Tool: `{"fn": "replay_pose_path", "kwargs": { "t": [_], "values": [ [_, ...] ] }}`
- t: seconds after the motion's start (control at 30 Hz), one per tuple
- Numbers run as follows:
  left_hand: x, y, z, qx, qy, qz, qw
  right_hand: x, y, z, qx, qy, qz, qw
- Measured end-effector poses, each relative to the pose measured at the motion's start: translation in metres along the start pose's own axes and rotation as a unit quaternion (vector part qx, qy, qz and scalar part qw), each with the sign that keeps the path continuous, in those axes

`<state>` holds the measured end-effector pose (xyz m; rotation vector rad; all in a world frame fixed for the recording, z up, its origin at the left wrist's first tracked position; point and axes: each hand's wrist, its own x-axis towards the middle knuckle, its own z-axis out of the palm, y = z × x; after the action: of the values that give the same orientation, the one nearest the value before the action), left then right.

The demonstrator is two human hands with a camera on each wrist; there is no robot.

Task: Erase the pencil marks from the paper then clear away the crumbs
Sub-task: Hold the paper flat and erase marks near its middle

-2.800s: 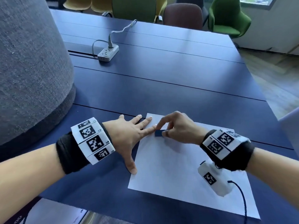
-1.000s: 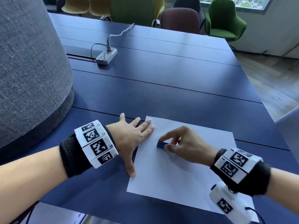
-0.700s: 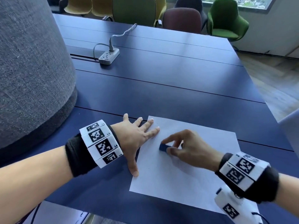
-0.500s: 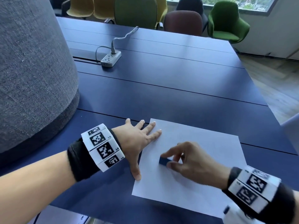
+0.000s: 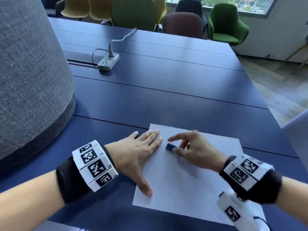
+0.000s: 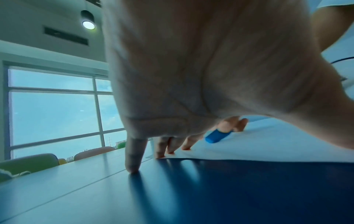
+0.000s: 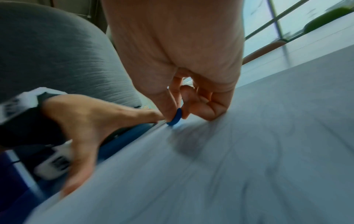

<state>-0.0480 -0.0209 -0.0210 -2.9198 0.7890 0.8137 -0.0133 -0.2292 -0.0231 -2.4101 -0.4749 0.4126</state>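
A white sheet of paper (image 5: 191,179) lies on the dark blue table (image 5: 166,90) near its front edge. My left hand (image 5: 141,154) lies flat with spread fingers on the sheet's left edge and far left corner, its little finger on the bare table (image 6: 132,166). My right hand (image 5: 188,147) pinches a small blue eraser (image 5: 170,147) between thumb and fingers and holds it down on the paper near the far left corner. The eraser (image 6: 216,137) also shows in the left wrist view, and its end (image 7: 175,117) in the right wrist view. Faint pencil lines (image 7: 268,136) show blurred on the paper.
A tall grey fabric-covered column (image 5: 30,77) stands on the table at the left. A white power strip (image 5: 108,61) with its cable lies further back. Several chairs (image 5: 225,25) line the table's far side. A pale object's corner (image 5: 298,137) shows at the right edge.
My right hand with the eraser has slid back and forth over the paper's left part and is now back near the far left corner. My left hand has stayed flat on the edge.
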Motion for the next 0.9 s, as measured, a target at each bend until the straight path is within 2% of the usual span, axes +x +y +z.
{"fn": "replay_pose_path", "kwargs": {
  "t": [0.1,0.27,0.4,0.47,0.6,0.63,0.73,0.8,0.9],
  "values": [
    [0.0,-0.002,0.001,0.0,0.006,0.001,1.0,0.012,0.006,-0.006,0.018,0.029,0.026,0.999],
    [0.001,-0.006,0.005,0.008,0.011,0.001,1.0,-0.008,-0.003,0.003,0.003,-0.069,-0.016,0.997],
    [0.001,-0.006,0.005,0.006,0.01,-0.002,1.0,0.016,0.005,-0.011,-0.003,0.015,0.007,1.0],
    [0.001,-0.005,0.005,0.006,0.008,-0.003,1.0,0.014,0.005,-0.009,0.01,0.025,0.014,1.0],
    [0.002,-0.005,0.003,0.011,-0.003,-0.008,1.0,-0.006,-0.01,0.003,0.012,-0.08,-0.019,0.997],
    [0.002,-0.005,0.003,0.009,-0.004,-0.008,1.0,-0.003,-0.011,0.002,0.005,-0.078,-0.024,0.997],
    [0.0,-0.006,0.004,0.003,0.0,-0.005,1.0,0.018,-0.004,-0.007,-0.002,-0.004,-0.01,1.0],
    [0.0,-0.006,0.004,0.005,0.0,-0.006,1.0,0.018,-0.002,-0.006,0.008,0.008,-0.006,1.0],
    [0.001,-0.004,0.003,0.011,-0.01,-0.011,1.0,-0.002,-0.008,0.003,0.016,-0.074,-0.024,0.997]
  ]
}}
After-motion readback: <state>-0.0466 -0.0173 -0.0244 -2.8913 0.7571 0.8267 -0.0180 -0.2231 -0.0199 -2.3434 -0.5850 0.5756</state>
